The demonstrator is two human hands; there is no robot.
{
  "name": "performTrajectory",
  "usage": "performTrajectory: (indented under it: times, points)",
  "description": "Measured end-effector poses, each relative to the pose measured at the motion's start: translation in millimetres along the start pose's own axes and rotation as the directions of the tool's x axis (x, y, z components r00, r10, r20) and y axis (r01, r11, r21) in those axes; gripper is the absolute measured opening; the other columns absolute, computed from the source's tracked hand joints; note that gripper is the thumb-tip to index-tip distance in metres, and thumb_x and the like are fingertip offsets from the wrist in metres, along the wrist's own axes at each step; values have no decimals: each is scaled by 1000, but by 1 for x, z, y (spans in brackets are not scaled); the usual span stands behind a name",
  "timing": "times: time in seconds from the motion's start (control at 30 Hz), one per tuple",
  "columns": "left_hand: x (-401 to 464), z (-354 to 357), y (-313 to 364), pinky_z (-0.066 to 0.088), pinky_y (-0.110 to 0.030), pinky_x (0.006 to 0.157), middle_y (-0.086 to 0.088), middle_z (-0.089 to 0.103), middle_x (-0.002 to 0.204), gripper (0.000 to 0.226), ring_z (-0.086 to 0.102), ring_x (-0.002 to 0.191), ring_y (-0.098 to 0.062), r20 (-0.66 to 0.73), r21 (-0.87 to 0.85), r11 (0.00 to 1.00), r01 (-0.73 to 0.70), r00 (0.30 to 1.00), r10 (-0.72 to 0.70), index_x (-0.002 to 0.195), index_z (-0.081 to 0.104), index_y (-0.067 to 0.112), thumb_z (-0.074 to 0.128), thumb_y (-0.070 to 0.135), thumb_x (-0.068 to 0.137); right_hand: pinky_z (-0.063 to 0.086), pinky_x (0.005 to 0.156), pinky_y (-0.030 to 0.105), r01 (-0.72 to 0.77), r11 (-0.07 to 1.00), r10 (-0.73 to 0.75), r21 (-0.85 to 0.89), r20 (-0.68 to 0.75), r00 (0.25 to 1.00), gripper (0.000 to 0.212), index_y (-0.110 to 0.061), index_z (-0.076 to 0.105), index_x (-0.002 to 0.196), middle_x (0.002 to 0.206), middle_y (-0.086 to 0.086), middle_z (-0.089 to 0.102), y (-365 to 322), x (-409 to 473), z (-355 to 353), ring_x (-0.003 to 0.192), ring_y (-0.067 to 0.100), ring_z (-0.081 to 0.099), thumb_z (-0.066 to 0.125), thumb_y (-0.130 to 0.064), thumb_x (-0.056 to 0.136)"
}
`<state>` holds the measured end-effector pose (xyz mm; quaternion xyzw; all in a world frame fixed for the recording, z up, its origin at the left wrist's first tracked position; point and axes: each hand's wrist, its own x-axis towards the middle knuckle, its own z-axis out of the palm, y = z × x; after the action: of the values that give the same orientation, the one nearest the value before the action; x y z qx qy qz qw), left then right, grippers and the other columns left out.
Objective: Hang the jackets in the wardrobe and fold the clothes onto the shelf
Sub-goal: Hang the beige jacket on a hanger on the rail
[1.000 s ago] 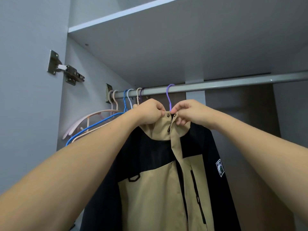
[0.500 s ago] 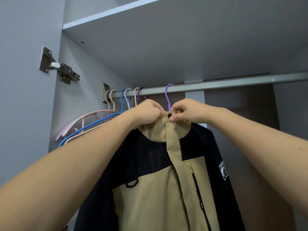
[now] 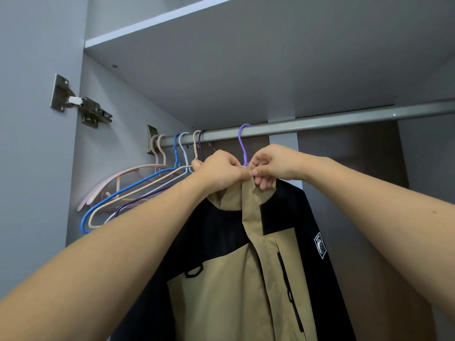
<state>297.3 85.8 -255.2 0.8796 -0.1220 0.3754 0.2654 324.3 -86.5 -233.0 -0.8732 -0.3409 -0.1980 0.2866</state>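
Both arms reach up; left hand and right hand pinch the tan-and-black jacket collar with curled fingers, below the rail, bare to the right

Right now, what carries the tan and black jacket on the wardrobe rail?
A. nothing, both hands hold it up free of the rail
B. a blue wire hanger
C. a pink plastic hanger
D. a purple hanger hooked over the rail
D. The purple hanger is hooked over the rail and runs down into the collar of the jacket, which both hands pinch there; the blue hanger hangs empty further left.
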Motion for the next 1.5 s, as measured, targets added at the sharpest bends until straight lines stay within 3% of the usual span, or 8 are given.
performTrajectory:
  times: [0.43,0.6,0.73,0.9,1.0,1.17,1.3,1.5]
  points:
    - [-6,2,4,24,-38,98,10,58,81,22,34,95,-18,-82,109,993,-48,995,57,80,66,22,59,40,90,53,62,25,26,982,-25,-186,8,1000,10,-14,66,100,72,1,69,-3,3,-7,57,11,62,64,-7,93]
    - [-4,3,7,25,-38,102,11,52,82,19,33,101,-21,-80,108,994,13,997,-4,86,70,21,59,35,91,52,62,29,27,977,-43,-212,-70,997,6,-17,64,89,66,-1,66,2,2,-3,56,11,58,65,-13,92]
    - [-6,0,0,21,-39,90,12,59,92,18,37,110,-21,-105,231,973,-25,993,51,89,70,30,61,44,91,43,63,21,16,966,-71,-256,-206,976,19,-20,63,107,76,-7,62,7,-7,7,68,8,57,69,-24,90]
    - [-51,32,-17,26,-45,95,-4,54,115,37,45,106,-32,-441,582,783,-221,723,532,115,62,24,56,21,79,47,89,32,14,992,-62,-125,-387,920,53,-24,41,141,112,-5,56,27,-42,47,91,11,55,64,-25,93]
    - [-97,73,-35,29,-45,98,-9,54,123,49,48,109,-33,-403,508,798,-323,730,552,124,59,19,56,20,75,38,106,34,-13,992,-52,-127,-493,869,61,-21,34,147,138,0,45,46,-78,86,124,16,46,61,-25,93]
    - [-167,147,-58,35,-43,99,-10,50,129,47,45,113,-28,-321,268,923,-276,878,355,130,53,14,61,21,84,24,118,45,-145,987,80,-75,-554,829,66,-16,27,151,155,5,28,89,-136,161,144,22,25,58,-25,94]
    - [-215,189,-55,43,-36,103,-5,43,133,46,48,119,-20,-234,-185,979,-84,972,39,138,41,15,57,23,95,25,117,46,-348,935,331,67,-516,790,67,-22,22,152,154,4,23,118,-184,215,142,25,24,57,-32,95]
    - [-270,240,-68,45,-30,81,-14,56,121,43,60,100,-26,23,-416,853,316,941,-338,131,38,12,60,23,96,38,109,39,-647,545,802,533,-108,588,62,-17,29,150,150,7,32,158,-253,282,130,28,44,57,-35,97]
